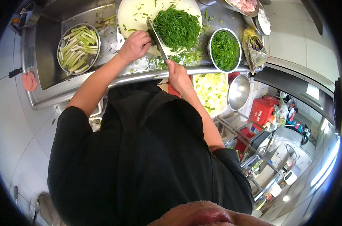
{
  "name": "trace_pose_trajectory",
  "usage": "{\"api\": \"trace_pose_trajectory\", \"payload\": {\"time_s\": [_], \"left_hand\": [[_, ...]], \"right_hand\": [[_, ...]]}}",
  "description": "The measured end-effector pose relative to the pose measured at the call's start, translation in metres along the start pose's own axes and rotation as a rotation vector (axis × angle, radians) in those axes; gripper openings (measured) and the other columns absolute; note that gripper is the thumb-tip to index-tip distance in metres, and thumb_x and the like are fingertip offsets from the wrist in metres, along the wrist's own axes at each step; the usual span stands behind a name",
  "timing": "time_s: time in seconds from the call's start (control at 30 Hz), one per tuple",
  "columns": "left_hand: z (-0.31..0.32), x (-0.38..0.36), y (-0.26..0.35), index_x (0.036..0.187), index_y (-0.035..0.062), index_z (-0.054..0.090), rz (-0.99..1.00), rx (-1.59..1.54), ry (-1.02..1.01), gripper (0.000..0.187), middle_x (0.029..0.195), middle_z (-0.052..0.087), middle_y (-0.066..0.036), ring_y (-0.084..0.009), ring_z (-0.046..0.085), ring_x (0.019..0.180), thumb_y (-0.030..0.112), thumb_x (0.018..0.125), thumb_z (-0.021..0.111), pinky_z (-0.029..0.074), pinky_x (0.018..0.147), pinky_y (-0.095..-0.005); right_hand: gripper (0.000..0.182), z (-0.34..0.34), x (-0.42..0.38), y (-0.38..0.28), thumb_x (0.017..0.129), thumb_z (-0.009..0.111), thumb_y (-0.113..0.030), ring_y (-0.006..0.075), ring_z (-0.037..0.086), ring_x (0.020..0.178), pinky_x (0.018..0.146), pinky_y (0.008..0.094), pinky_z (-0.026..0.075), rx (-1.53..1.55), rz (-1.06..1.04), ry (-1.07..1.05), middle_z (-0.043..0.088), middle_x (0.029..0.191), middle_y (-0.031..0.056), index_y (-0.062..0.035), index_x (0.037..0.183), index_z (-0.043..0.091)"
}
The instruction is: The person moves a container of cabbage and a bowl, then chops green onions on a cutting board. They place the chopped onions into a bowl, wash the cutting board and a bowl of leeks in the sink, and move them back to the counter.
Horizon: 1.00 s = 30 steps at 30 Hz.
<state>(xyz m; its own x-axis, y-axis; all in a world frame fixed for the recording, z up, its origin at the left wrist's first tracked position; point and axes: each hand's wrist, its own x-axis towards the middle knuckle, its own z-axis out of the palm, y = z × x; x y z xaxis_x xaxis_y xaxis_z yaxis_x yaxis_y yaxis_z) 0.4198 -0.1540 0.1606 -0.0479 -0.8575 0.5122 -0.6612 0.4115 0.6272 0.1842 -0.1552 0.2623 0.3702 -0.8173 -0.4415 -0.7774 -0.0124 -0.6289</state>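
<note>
My right hand is closed round the handle of a kitchen knife, its blade pointing away over the round white cutting board. Beside the blade, my left hand is curled, fingertips tucked, on a small bunch of green onion leaves partly hidden by the fingers. Right of the blade lies a large heap of chopped greens. Loose bits are scattered over the board and along the near edge of the metal counter.
A metal bowl of pale cut stalks stands left in the sink. At right are a bowl of chopped greens and a plastic bag. Lower down sit a tub of cut pale vegetables and a steel bowl.
</note>
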Motion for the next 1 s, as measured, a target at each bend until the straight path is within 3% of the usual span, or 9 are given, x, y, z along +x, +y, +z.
{"api": "trace_pose_trajectory", "payload": {"time_s": [0.13,0.27,0.4,0.43,0.57,0.67,0.7,0.83,1.0], "left_hand": [[-0.006,0.008,-0.005,0.094,0.0,0.066,0.026,0.019,-0.078,0.015,0.1,0.063,-0.016,-0.0354,0.061,0.098,0.005,0.082,0.071,0.051,0.088,-0.0418],[-0.004,0.005,-0.003,0.093,-0.0005,0.065,-0.001,-0.021,-0.071,0.013,0.098,0.061,-0.016,-0.0358,0.059,0.098,0.005,0.081,0.07,0.05,0.089,-0.0429],[-0.004,0.003,-0.005,0.094,0.0004,0.066,0.053,-0.009,-0.04,0.014,0.097,0.062,-0.014,-0.0339,0.06,0.095,0.006,0.082,0.069,0.051,0.088,-0.0421],[-0.004,0.004,-0.007,0.094,0.0003,0.066,0.063,0.0,-0.038,0.014,0.097,0.063,-0.014,-0.0339,0.06,0.095,0.005,0.082,0.069,0.051,0.088,-0.0419],[-0.001,0.001,-0.009,0.093,-0.0004,0.067,0.029,-0.001,-0.007,0.013,0.099,0.065,-0.015,-0.0342,0.061,0.097,0.004,0.081,0.07,0.052,0.09,-0.0415],[0.004,-0.005,-0.011,0.094,-0.0007,0.067,0.052,-0.021,0.006,0.014,0.099,0.065,-0.015,-0.0345,0.062,0.098,0.005,0.081,0.071,0.052,0.09,-0.0416],[0.004,-0.006,-0.011,0.094,-0.0006,0.067,0.064,-0.021,-0.01,0.014,0.099,0.065,-0.015,-0.0344,0.062,0.099,0.005,0.081,0.072,0.052,0.09,-0.0415],[-0.002,-0.003,-0.008,0.094,0.0002,0.068,0.02,-0.018,-0.02,0.015,0.098,0.065,-0.015,-0.0336,0.062,0.101,0.005,0.081,0.073,0.052,0.09,-0.041],[-0.017,-0.007,-0.006,0.093,0.0006,0.067,0.056,-0.044,0.011,0.014,0.096,0.064,-0.013,-0.0326,0.062,0.098,0.004,0.08,0.073,0.052,0.09,-0.0413]], "right_hand": [[0.055,-0.026,-0.004,-0.024,0.108,0.039,-0.043,0.0518,0.061,0.109,0.095,0.0536,0.048,0.005,0.115,-0.074,0.066,0.107,0.0354,0.003,0.119,0.067],[0.055,0.003,-0.001,0.007,0.108,0.038,-0.043,0.0537,0.06,0.105,0.092,0.054,0.048,-0.056,-0.05,0.033,0.067,0.104,0.0341,0.0026,0.117,0.067],[0.056,-0.009,0.007,-0.018,0.108,0.038,-0.044,0.054,0.059,0.106,0.093,0.0541,0.048,0.021,-0.009,-0.024,0.066,0.104,0.0343,0.0023,0.117,0.067],[0.057,-0.026,-0.002,-0.033,0.108,0.038,-0.045,0.0535,0.059,0.107,0.094,0.054,0.048,-0.043,0.13,-0.141,0.066,0.105,0.0345,0.0035,0.117,0.067],[0.059,0.012,-0.009,0.015,0.108,0.038,-0.045,0.0529,0.06,0.107,0.093,0.0541,0.047,-0.032,-0.097,0.092,0.065,0.101,0.0365,0.0066,0.107,0.067],[0.059,0.0,0.002,-0.009,0.108,0.039,-0.045,0.0538,0.062,0.098,0.088,0.0537,0.048,-0.06,-0.028,0.017,0.065,0.095,0.0358,0.0072,0.108,0.067],[0.058,-0.013,-0.002,-0.022,0.109,0.039,-0.044,0.0497,0.064,0.084,0.081,0.051,0.05,0.029,0.091,-0.079,0.066,0.086,0.0337,0.0072,0.111,0.066],[0.057,-0.027,-0.028,-0.044,0.109,0.039,-0.044,0.0376,0.066,0.073,0.075,0.0465,0.051,0.144,0.285,-0.17,0.064,0.079,0.0301,0.0065,0.115,0.065],[0.057,0.003,-0.019,-0.004,0.109,0.037,-0.044,0.0528,0.063,0.096,0.087,0.0539,0.049,0.023,0.096,-0.069,0.065,0.095,0.0365,0.0053,0.116,0.065]]}}
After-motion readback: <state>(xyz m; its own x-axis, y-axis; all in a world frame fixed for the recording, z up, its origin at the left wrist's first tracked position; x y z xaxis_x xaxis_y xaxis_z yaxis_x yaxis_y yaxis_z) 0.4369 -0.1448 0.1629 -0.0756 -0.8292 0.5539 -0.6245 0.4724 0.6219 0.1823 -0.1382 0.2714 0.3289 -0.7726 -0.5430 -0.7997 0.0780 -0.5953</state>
